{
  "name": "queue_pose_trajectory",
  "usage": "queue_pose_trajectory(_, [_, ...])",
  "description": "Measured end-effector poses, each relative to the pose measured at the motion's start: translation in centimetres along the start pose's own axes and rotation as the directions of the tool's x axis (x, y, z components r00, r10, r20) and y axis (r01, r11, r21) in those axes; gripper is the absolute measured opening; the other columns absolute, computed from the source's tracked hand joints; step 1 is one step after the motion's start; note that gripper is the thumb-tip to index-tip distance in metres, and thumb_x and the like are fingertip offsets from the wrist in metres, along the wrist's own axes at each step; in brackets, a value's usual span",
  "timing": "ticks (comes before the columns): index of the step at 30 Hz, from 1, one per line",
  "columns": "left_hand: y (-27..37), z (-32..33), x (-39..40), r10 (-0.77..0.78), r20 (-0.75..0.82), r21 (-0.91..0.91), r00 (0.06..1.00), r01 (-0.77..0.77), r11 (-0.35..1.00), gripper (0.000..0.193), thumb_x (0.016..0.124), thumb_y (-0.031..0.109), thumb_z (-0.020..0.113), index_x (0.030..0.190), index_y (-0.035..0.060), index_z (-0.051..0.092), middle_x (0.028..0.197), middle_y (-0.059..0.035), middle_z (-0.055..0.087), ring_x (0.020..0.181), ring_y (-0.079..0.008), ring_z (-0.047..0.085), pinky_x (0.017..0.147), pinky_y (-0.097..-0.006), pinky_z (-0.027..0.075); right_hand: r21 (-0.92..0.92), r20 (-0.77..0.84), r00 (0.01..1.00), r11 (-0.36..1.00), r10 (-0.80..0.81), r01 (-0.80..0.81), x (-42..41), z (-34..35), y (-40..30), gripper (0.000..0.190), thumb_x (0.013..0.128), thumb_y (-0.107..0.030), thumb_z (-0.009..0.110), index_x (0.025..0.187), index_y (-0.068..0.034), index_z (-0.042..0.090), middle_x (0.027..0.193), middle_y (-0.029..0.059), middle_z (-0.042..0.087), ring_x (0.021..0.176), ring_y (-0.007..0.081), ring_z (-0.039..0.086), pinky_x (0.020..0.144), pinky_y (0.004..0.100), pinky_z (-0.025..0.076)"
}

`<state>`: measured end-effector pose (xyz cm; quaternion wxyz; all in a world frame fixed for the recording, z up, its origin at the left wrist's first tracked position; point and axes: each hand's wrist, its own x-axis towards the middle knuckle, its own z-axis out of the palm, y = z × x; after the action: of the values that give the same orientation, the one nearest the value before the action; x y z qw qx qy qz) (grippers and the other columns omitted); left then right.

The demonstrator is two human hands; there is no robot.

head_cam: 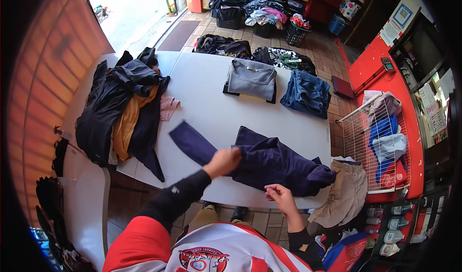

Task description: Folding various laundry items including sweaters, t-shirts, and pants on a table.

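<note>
A dark navy long garment, perhaps trousers [274, 160], lies bunched across the front right of the white table [202, 91], with one long part stretching to the left. My left hand [225, 161] is closed on the garment's fabric near its middle. Just off its front edge is my right hand [279, 197], thumb and fingertips close together; whether they pinch any fabric I cannot tell. Farther back are a folded grey shirt [251, 79] on other folded pieces, and folded blue jeans [306, 93].
A heap of dark clothes [119, 102] with a mustard garment [134, 118] covers the table's left side. Beige shorts [346, 189] hang at the right corner, beside a white wire basket [379, 142] of clothes. Full laundry baskets [263, 28] stand beyond the table.
</note>
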<state>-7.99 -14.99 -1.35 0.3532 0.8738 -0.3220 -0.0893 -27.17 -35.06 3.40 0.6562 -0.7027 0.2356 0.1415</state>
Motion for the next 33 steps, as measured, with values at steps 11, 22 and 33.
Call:
queue_pose_trajectory(11, [-1.1, 0.6, -4.3, 0.021, 0.233, -0.240, 0.972, 0.036, 0.970, 0.013, 0.085, 0.010, 0.056, 0.095, 0.0031, 0.062, 0.085, -0.0183, 0.064, 0.079, -0.0400, 0.062, 0.070, -0.0438, 0.050, -0.361, -0.303, 0.940, 0.932, -0.157, 0.039, 3.2, 8.2, 2.8, 0.030, 0.081, -0.014, 0.072, 0.104, -0.003, 0.057, 0.082, 0.0058, 0.064, 0.072, 0.0111, 0.060, 0.066, 0.0266, 0.050])
queue_pose_trajectory(22, [-0.6, 2.9, 0.1, 0.254, 0.318, -0.197, 0.914, -0.198, 0.960, 0.039, 0.073, 0.001, 0.058, 0.112, 0.0073, 0.060, 0.101, -0.0159, 0.059, 0.100, -0.0354, 0.058, 0.086, -0.0427, 0.047, 0.104, -0.293, 0.954, 0.989, -0.067, 0.101, 2.3, 6.9, 2.3, 0.008, 0.088, -0.011, 0.066, 0.085, -0.005, 0.061, 0.076, 0.0021, 0.064, 0.065, 0.0098, 0.055, 0.064, 0.0255, 0.046])
queue_pose_trajectory(33, [18.4, -20.0, -4.2, 0.585, -0.071, -0.886, 0.808, -0.321, 0.335, 0.015, 0.089, 0.014, 0.064, 0.090, -0.0004, 0.060, 0.094, -0.0106, 0.061, 0.087, -0.0231, 0.059, 0.077, -0.0310, 0.045, 0.610, -0.169, 0.984, 0.779, -0.052, 0.146, -1.0, 3.8, -3.0, 0.008, 0.095, -0.015, 0.057, 0.092, -0.008, 0.058, 0.083, -0.0037, 0.058, 0.075, 0.0061, 0.053, 0.067, 0.0220, 0.044])
